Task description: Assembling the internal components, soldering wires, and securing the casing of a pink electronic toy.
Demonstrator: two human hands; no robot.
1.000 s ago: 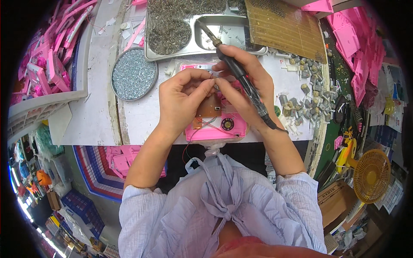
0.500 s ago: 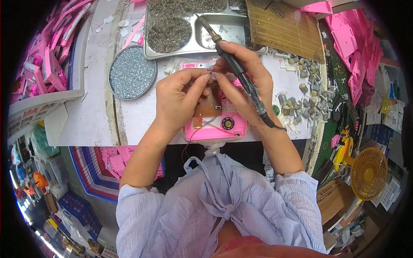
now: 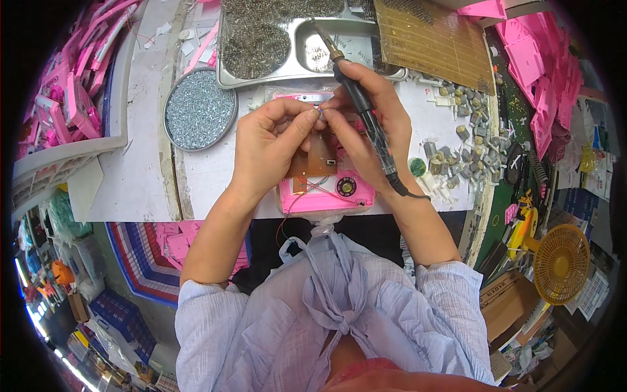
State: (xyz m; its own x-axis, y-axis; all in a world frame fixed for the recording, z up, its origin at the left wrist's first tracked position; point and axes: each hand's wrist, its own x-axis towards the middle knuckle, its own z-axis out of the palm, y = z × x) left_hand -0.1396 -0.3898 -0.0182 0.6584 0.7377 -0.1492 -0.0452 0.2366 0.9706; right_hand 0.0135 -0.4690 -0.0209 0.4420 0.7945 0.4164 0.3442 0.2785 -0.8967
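My left hand (image 3: pixel 261 147) is closed, its thumb and index finger pinched together over a pink plastic casing (image 3: pixel 297 203). Against those fingertips press the thumb and finger of my right hand (image 3: pixel 385 140); a tiny bluish bit shows between them, too small to name. A black-handled soldering iron (image 3: pixel 358 95) is also held in my right hand, its metal tip pointing up and away to the left. Under my hands a brown circuit board (image 3: pixel 316 164) lies in the casing, partly hidden by my fingers. Beside the board are thin wires and a small round speaker (image 3: pixel 346 187).
A metal tray (image 3: pixel 261 80) of small springs stands at the back, beside a brown ridged board (image 3: pixel 437 49). To the left sits a round dish (image 3: pixel 199 110) of screws. Several small motors (image 3: pixel 460 153) lie loose on the right. Pink parts (image 3: pixel 68 108) fill a bin at far left.
The soldering iron's tip has swung slightly right and now stands more upright. Both hands have shifted a little; the fingertips stay together. The circuit board has moved slightly left.
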